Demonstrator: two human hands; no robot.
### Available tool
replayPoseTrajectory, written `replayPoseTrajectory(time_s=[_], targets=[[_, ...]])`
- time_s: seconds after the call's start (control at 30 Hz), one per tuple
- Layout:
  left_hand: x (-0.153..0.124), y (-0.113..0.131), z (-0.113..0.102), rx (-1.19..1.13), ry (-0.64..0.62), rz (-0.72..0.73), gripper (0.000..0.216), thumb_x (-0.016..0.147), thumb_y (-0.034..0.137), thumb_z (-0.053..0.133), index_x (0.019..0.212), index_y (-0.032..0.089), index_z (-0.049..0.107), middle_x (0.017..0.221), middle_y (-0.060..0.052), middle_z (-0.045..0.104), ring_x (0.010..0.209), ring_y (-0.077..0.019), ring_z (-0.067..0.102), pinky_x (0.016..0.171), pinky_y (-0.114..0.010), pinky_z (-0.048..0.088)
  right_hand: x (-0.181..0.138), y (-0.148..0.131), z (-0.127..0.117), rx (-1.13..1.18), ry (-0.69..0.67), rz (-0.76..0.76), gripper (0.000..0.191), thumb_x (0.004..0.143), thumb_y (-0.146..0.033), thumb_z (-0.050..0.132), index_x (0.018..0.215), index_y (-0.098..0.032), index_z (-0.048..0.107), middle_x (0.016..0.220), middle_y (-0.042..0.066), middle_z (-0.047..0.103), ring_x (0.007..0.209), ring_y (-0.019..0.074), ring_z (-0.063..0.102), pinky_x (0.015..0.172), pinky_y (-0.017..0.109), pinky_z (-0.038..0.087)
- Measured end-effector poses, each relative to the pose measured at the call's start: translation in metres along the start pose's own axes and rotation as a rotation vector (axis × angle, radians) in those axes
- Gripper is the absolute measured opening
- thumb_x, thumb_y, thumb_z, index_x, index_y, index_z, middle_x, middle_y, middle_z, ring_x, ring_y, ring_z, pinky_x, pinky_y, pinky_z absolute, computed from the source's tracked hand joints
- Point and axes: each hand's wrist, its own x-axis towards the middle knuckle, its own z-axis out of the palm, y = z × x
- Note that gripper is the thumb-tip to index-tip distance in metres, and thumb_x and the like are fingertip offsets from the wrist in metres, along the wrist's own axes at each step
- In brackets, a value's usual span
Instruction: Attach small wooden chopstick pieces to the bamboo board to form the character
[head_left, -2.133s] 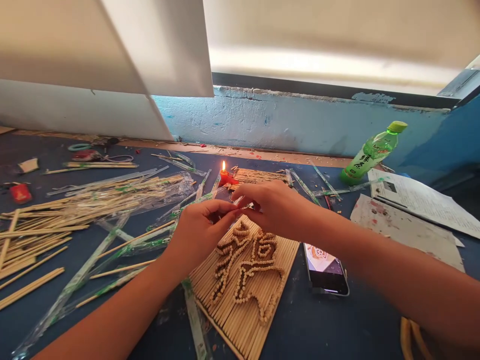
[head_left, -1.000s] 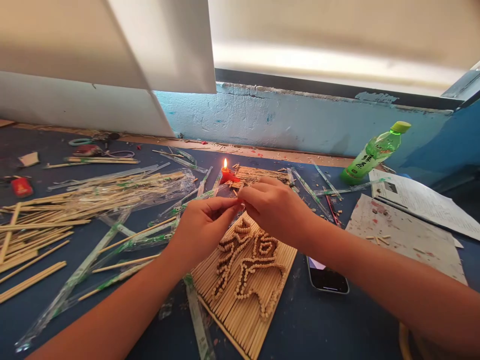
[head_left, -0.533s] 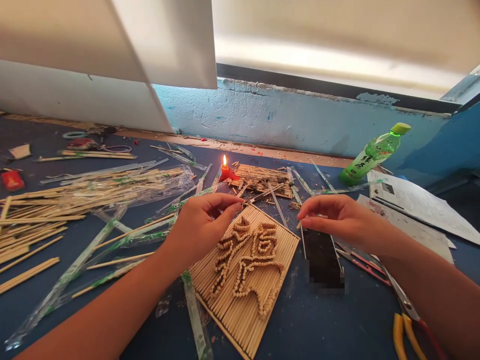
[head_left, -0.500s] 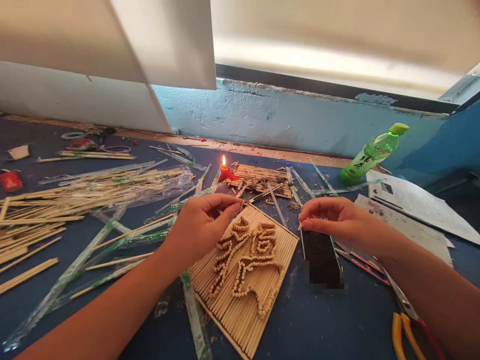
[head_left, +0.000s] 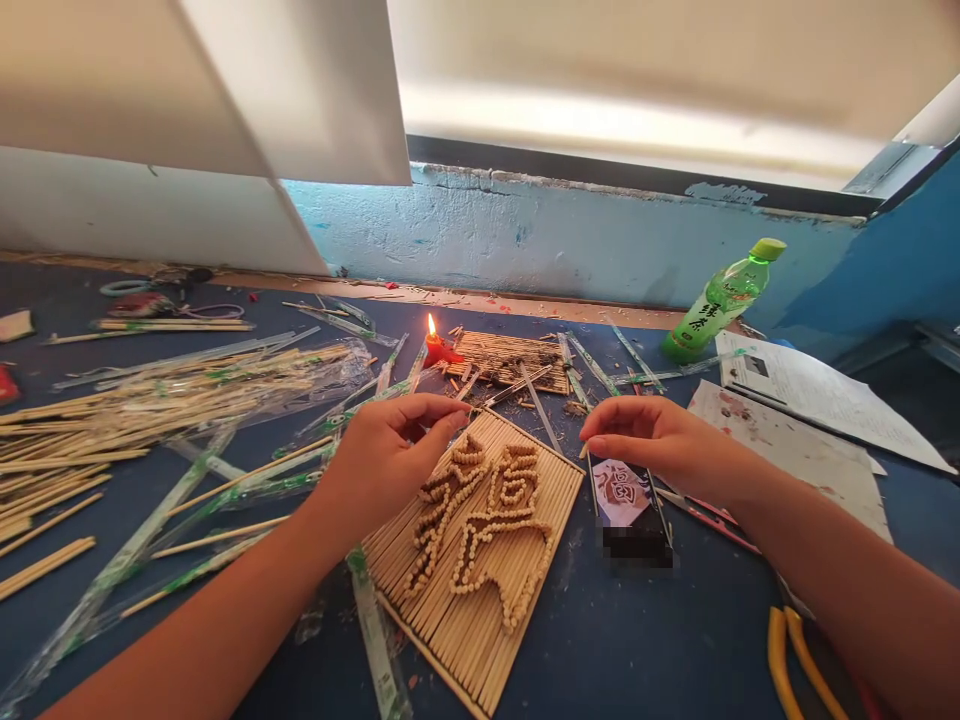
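My left hand is closed in a pinch above the upper left edge of a panel of wooden sticks. What its fingertips hold is too small to make out; a thin dark tool lies just beyond them. Raised outlines of small pale beads form a character on the panel. My right hand hovers over the top of a phone, fingers pinching a short pale stick piece. The phone's screen is lit with a picture of a red character.
A lit red candle stands behind the panel, beside a smaller scorched stick mat. Loose chopsticks and plastic wrappers cover the left side. At right are a green bottle, papers and yellow-handled scissors.
The phone screen has gone from dark to showing a picture. The view has shifted slightly right, and both hands keep nearly the same pose.
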Motion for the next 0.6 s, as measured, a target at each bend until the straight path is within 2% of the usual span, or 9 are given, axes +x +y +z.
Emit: replayPoseTrajectory(time_s=[0.27, 0.37, 0.5, 0.6], targets=[[-0.001, 0.002, 0.000, -0.002, -0.024, 0.008, 0.020, 0.086, 0.040, 0.072, 0.094, 0.023, 0.077, 0.088, -0.004, 0.076, 0.075, -0.0182, 0.065, 0.065, -0.030, 0.049, 0.000, -0.029, 0.011, -0.003, 0.134, -0.211, 0.015, 0.081, -0.034, 0.079, 0.091, -0.024, 0.074, 0.086, 0.000, 0.072, 0.078, 0.0115, 0.064, 0.071, 0.025, 0.050], [-0.002, 0.005, -0.001, -0.035, -0.047, 0.044, 0.022, 0.087, 0.038, 0.071, 0.102, 0.023, 0.075, 0.088, -0.005, 0.074, 0.076, -0.0183, 0.064, 0.065, -0.031, 0.049, 0.003, -0.040, 0.020, -0.023, 0.146, -0.270, 0.013, 0.082, -0.032, 0.079, 0.090, -0.023, 0.074, 0.086, 0.000, 0.072, 0.077, 0.0110, 0.065, 0.070, 0.024, 0.051], [-0.007, 0.007, -0.002, -0.136, -0.226, 0.139, 0.045, 0.091, 0.032, 0.067, 0.135, 0.029, 0.058, 0.098, -0.003, 0.067, 0.076, -0.0159, 0.060, 0.068, -0.031, 0.051, 0.008, -0.049, 0.034, -0.018, 0.111, -0.305, 0.012, 0.083, -0.030, 0.078, 0.091, -0.022, 0.074, 0.087, 0.000, 0.072, 0.079, 0.0109, 0.065, 0.071, 0.023, 0.052], [-0.011, 0.007, -0.001, -0.177, -0.376, 0.188, 0.056, 0.094, 0.030, 0.063, 0.146, 0.034, 0.044, 0.105, -0.002, 0.060, 0.073, -0.0130, 0.052, 0.068, -0.030, 0.051, 0.013, -0.051, 0.046, 0.036, 0.050, -0.330, 0.012, 0.084, -0.029, 0.077, 0.093, -0.022, 0.074, 0.087, 0.000, 0.072, 0.080, 0.0110, 0.066, 0.073, 0.024, 0.054]])
